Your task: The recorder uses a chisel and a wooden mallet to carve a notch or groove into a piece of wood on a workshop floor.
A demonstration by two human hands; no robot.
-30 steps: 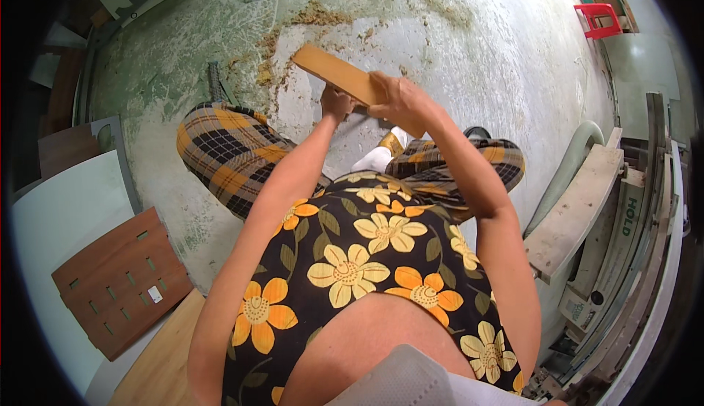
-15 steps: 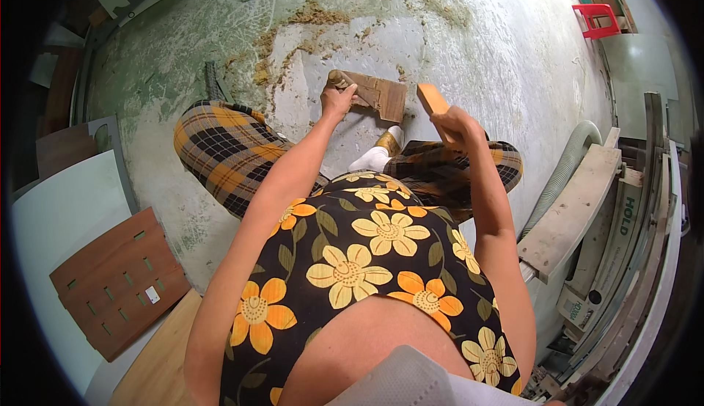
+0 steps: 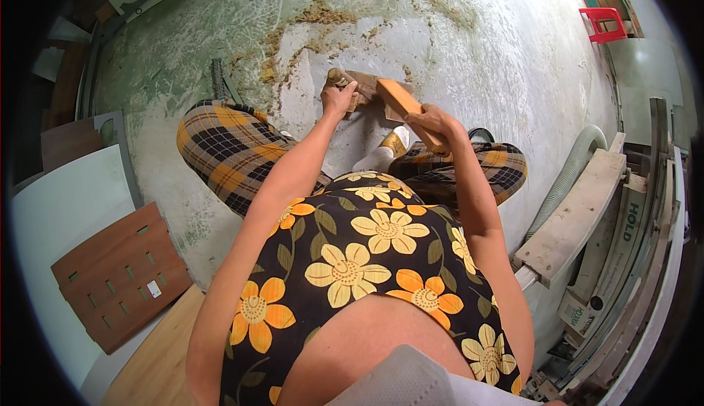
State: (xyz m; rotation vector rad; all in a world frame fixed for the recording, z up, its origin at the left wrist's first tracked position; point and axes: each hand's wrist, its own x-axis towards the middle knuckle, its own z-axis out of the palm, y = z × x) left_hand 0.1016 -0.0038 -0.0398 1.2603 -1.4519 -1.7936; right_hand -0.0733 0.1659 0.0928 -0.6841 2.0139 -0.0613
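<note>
My left hand (image 3: pixel 339 100) is closed around a round-ended brown wooden piece (image 3: pixel 336 77), whose kind I cannot tell. Beside and under it, low over the floor, is a dark brown piece of wood (image 3: pixel 364 83), partly hidden. An orange-brown wooden block (image 3: pixel 400 99) is gripped near its lower end by my right hand (image 3: pixel 434 121). Its far end overlaps the dark wood in the view; I cannot tell whether they touch. My sock-covered foot (image 3: pixel 375 159) lies just below the wood, between my bent legs in plaid trousers.
Wood shavings (image 3: pixel 323 14) lie scattered on the worn concrete floor (image 3: pixel 506 61). To my right are a grey ribbed hose (image 3: pixel 572 171) and stacked planks (image 3: pixel 576 215). A slotted brown panel (image 3: pixel 121 278) leans at the left. A red stool (image 3: pixel 605 26) stands far right.
My right hand has moved left and slightly down, carrying the wooden block over the dark wood. My left hand has stayed almost in place, still gripping the round-ended piece.
</note>
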